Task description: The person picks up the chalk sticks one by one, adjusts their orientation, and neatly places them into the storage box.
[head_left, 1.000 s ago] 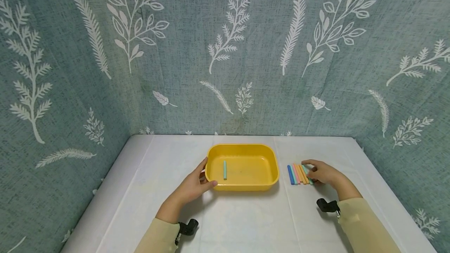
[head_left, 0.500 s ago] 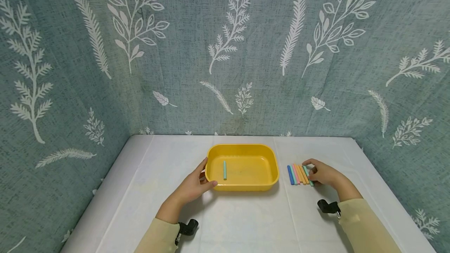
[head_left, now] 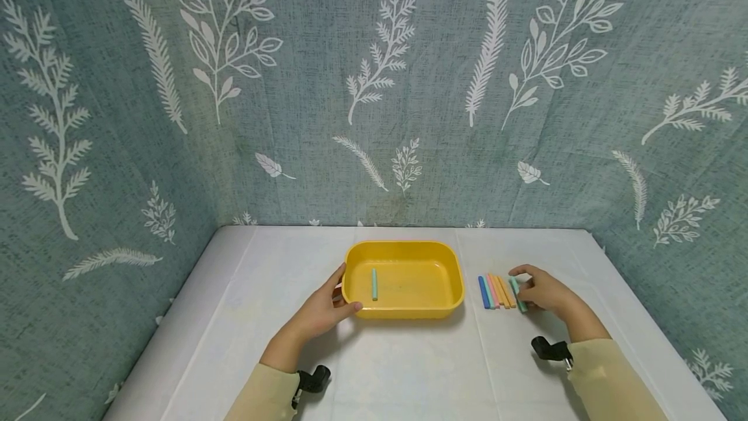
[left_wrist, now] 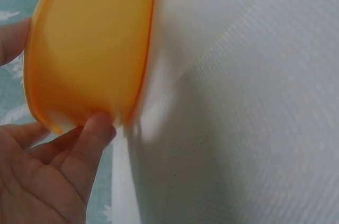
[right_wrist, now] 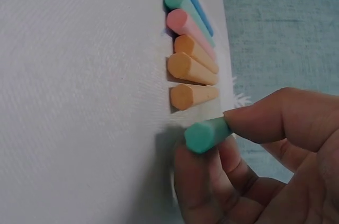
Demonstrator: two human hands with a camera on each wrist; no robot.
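Observation:
A yellow plastic tray (head_left: pixel 409 311) stands on the table, with one light green chalk stick (head_left: pixel 374 284) lying inside toward its left end. My left hand (head_left: pixel 318 314) grips the tray's left end, thumb at the near corner and fingers along the side. Right of the tray, my right hand (head_left: pixel 548 293) pinches a green chalk stick (right_wrist: pixel 205 135) between thumb and fingers, slightly apart from the row. That row holds a blue chalk stick (right_wrist: pixel 188 1), a light green one (right_wrist: pixel 188 12), a pink one (right_wrist: pixel 189 30) and several orange chalk sticks (right_wrist: pixel 192 69), side by side.
A white cloth (head_left: pixel 409 369) covers the table. Blue-green leaf-patterned fabric (head_left: pixel 374 83) hangs behind it and along both sides. A black wrist camera (head_left: pixel 314 379) sits below the left hand, and another camera (head_left: pixel 549 348) below the right.
My right hand has shifted slightly right, drawing the green chalk stick away from the orange ones. My left hand and the tray hold their place.

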